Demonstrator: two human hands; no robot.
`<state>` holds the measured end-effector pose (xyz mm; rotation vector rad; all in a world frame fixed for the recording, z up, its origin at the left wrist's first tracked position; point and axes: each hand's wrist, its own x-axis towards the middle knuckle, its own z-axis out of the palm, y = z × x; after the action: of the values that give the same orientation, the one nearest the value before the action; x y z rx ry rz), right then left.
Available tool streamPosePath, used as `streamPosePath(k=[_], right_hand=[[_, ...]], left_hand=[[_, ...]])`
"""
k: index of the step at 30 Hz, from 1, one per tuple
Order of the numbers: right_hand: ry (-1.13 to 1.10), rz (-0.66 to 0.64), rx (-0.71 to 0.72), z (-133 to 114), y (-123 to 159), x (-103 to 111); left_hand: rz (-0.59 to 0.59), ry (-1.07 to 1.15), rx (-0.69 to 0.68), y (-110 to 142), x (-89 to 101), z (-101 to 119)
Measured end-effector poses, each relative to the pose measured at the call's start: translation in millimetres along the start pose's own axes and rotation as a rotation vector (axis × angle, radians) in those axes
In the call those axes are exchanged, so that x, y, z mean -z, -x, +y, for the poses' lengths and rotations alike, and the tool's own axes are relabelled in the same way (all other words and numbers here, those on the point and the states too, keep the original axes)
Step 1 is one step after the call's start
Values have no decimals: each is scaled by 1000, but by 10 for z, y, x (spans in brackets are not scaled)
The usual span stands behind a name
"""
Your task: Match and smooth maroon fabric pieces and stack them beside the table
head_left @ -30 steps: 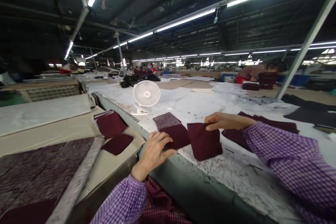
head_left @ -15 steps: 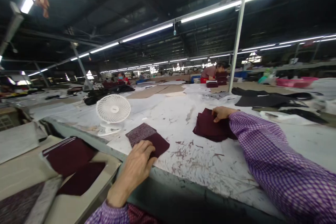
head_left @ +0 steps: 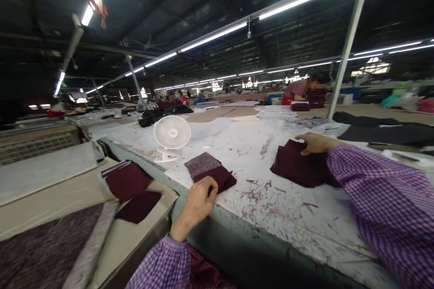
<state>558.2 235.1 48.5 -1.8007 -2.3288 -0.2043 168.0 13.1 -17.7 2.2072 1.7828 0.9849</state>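
Note:
My right hand (head_left: 313, 143) reaches to a loose stack of maroon fabric pieces (head_left: 298, 167), its thumb and fingers closed at the stack's back edge. How many layers it grips is hidden. Nearer to me, my left hand (head_left: 198, 201) curls with thumb and fingertips together at the front edge of a smaller maroon fabric pile (head_left: 220, 176). This pile lies by the table's edge, its top pieces slightly askew. A speckled grey-maroon fabric piece (head_left: 203, 164) shows from under it at the back left.
A white clip fan (head_left: 172, 132) stands behind the small pile. Dark thread scraps litter the white tabletop (head_left: 247, 207). On the lower left surface lie maroon pieces (head_left: 127, 180) and speckled fabric (head_left: 44, 248). A metal post (head_left: 349, 45) rises at right; a co-worker (head_left: 296, 91) bends over fabric beyond.
My right hand has set its maroon piece down toward the right stack and now grips there. My left fingers have closed at the small pile's edge. The view swung right, then partly back.

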Motion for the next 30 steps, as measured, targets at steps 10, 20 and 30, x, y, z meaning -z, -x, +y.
streamPosePath(k=[10,20,30], right_hand=[[-391,-175,726,-1977,457,-14],[-720,86,691,-2500,592,-316],[-318,88,948,-2498,626,-603]], left_hand=[[18,55,28,-8,-21,16],[162,-129,251,-245,-212,83],[881,882,828,-123,345,-835]])
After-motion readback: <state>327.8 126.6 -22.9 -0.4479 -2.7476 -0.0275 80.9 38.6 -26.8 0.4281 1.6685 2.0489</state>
